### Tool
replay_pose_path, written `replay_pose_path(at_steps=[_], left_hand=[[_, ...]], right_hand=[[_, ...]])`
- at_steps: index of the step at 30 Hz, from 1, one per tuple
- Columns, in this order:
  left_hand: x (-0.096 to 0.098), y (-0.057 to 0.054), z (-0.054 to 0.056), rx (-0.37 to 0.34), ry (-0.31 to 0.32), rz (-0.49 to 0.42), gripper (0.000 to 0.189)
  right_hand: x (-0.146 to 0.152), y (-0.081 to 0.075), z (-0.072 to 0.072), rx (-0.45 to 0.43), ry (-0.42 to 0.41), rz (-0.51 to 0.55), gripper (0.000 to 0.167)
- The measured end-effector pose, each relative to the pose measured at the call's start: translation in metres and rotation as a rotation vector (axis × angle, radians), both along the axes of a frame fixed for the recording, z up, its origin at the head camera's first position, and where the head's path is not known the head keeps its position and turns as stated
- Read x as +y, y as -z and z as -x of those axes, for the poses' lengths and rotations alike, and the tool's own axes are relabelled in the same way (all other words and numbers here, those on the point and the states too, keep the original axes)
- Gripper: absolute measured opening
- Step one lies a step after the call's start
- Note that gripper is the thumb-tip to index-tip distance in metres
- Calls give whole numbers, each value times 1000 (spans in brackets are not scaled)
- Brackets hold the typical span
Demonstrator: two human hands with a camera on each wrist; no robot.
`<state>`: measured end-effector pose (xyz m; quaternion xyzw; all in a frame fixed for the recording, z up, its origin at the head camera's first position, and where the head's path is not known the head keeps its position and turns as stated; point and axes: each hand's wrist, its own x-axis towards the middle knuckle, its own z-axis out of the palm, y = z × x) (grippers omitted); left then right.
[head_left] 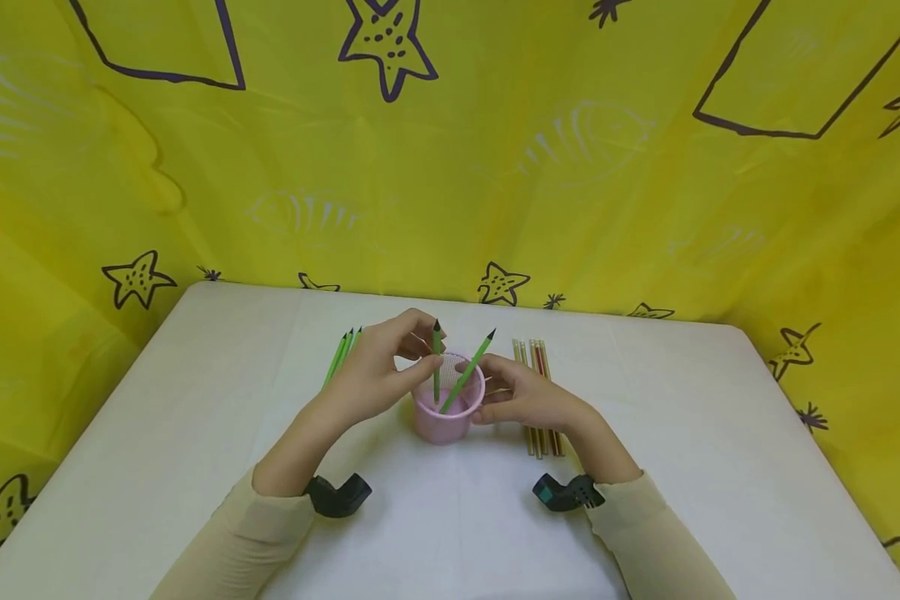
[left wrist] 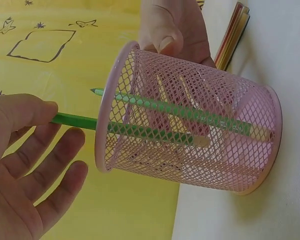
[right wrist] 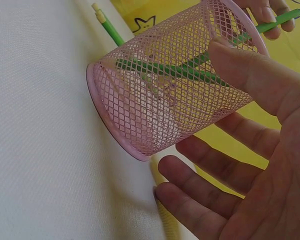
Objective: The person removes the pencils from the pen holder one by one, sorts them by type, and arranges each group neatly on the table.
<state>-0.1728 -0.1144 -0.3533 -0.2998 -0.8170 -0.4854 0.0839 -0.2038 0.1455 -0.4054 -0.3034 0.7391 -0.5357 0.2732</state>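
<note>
A pink mesh pencil cup (head_left: 441, 430) stands upright on the table between the two hands. My left hand (head_left: 375, 364) pinches a green pencil (left wrist: 75, 120) between thumb and index finger, its other fingers loosely spread. The pencil's black point is up and its lower end is inside the cup, above the bottom in the left wrist view. A second green pencil (head_left: 474, 367) leans inside the cup, black point up over the rim. With its thumb on the mesh and fingers round the far side, my right hand (head_left: 523, 395) holds the cup near the rim.
Several green pencils (head_left: 337, 360) lie on the white table (head_left: 157, 467), left of the cup and partly behind my left hand. Gold and dark red striped pencils (head_left: 538, 440) lie to the right, partly beneath my right hand. A yellow patterned cloth (head_left: 450, 167) hangs behind.
</note>
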Motion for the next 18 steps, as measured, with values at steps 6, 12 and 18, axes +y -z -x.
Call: replay_pose_path(at_steps=[6, 12, 18], left_hand=[[-1, -3, -1, -42, -8, -61, 26], [-4, -6, -1, -58, -18, -92, 26], [-6, -9, -2, -84, -15, -103, 23]], right_hand=[[0, -1, 0, -7, 1, -5, 55], [-1, 0, 0, -7, 3, -5, 57], [-1, 1, 1, 0, 3, -5, 56]])
